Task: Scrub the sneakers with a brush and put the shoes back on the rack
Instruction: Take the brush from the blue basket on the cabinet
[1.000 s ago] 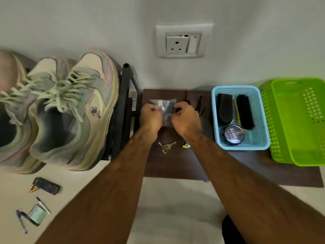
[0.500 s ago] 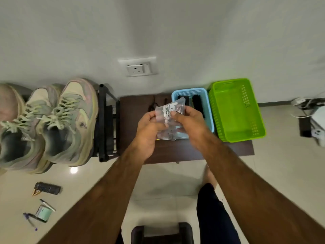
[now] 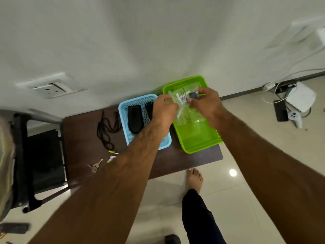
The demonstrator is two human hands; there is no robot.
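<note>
Plainly, in the head view, both hands are up close together over the green basket, and a clear plastic packet with dark printing hangs between them. The left hand pinches the packet's upper left edge with curled fingers. The right hand pinches the upper right part, where something small and dark shows through the plastic. The lower half of the packet hangs inside the green basket's rim; I cannot tell whether it touches the bottom.

The green basket sits at the right end of the dark brown bench, just beside a blue basket. In the blue basket lies a black brush, back upward. A second brush with dark bristles lies to its right, partly hidden by the left wrist, and the left forearm crosses over this basket.

Left of the blue basket a tangle of black cord lies on the bench. Nearer the front edge are a bunch of keys and some small yellow-and-white scraps.

The black rack stands left of the bench. A sneaker shows only as a pale, blurred strip at the far left edge.

A wall socket sits on the wall above. One bare foot stands on the tiled floor, and a white box with cables lies by the wall at right.
</note>
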